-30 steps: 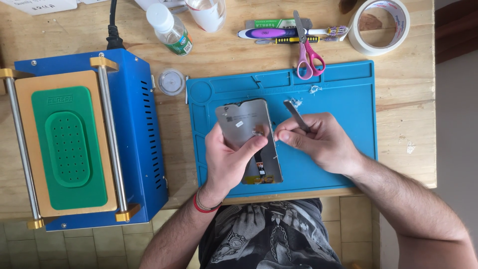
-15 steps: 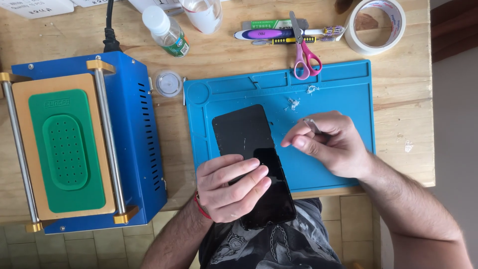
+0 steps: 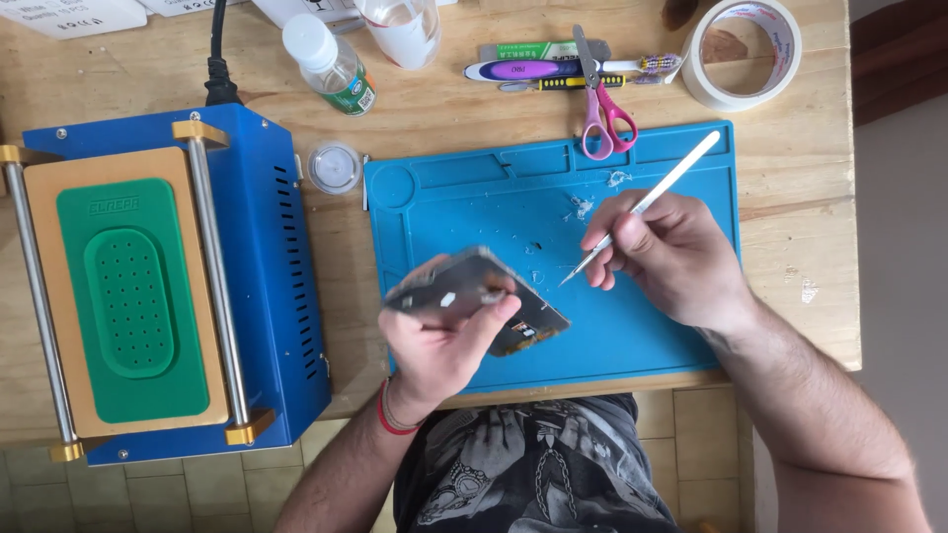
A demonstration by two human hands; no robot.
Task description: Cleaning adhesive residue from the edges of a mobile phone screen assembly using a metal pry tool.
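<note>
My left hand (image 3: 444,341) grips a phone screen assembly (image 3: 474,296), tilted on edge with its grey metal back facing up, above the blue work mat (image 3: 671,345). My right hand (image 3: 671,252) holds a thin white-handled scalpel (image 3: 642,207) like a pen. Its metal tip points down-left and stops just right of the screen's upper edge. Small white scraps (image 3: 583,205) lie on the mat above the blade.
A blue heating machine with a green pad (image 3: 128,291) stands at the left. Along the back edge are a small bottle (image 3: 331,54), pink-handled scissors (image 3: 602,109), a purple tool (image 3: 533,69), a tape roll (image 3: 741,49) and a small round dish (image 3: 334,166).
The screen lay dark side up half a second ago; my left hand has turned it so the metal back shows. My right hand has shifted its grip and the scalpel handle now sticks up-right.
</note>
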